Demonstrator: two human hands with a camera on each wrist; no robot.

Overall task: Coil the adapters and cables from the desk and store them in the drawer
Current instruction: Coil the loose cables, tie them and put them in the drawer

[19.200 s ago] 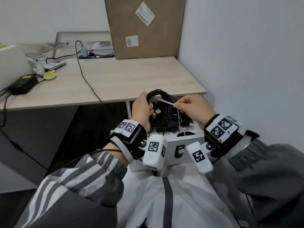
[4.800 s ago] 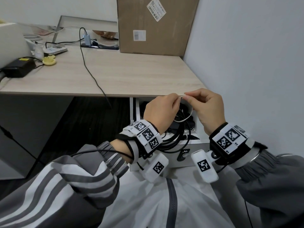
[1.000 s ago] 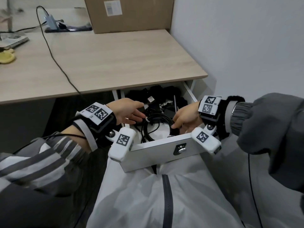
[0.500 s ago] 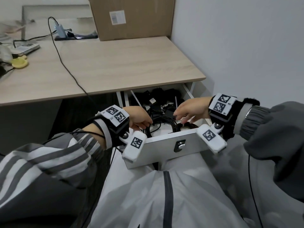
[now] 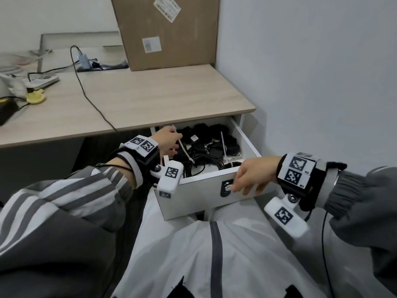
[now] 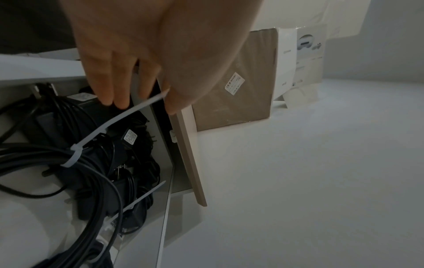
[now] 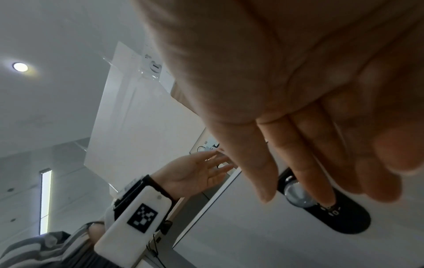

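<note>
A pale wooden surface (image 5: 150, 100) meets a grey wall, with the drawer (image 5: 204, 190) open beneath. Left hand (image 5: 167, 138), fingers relaxed and apart, hovers over the tied cables (image 5: 202, 162) inside. Right hand (image 5: 253, 177), fingers straight, touches the drawer front: storing looks done, and pushing it closed likely follows.

The left hand (image 5: 166, 140) reaches forward toward 12 o'clock, fingers loosely extended; the right hand (image 5: 254, 176) points toward 9 o'clock, fingers straight.

Soft, even room light, dim inside the drawer (image 5: 247, 136); a ceiling lamp (image 7: 20, 67) glows with slight glare, close fingers (image 7: 387, 163) blur, and wide-angle edges bend.
</note>
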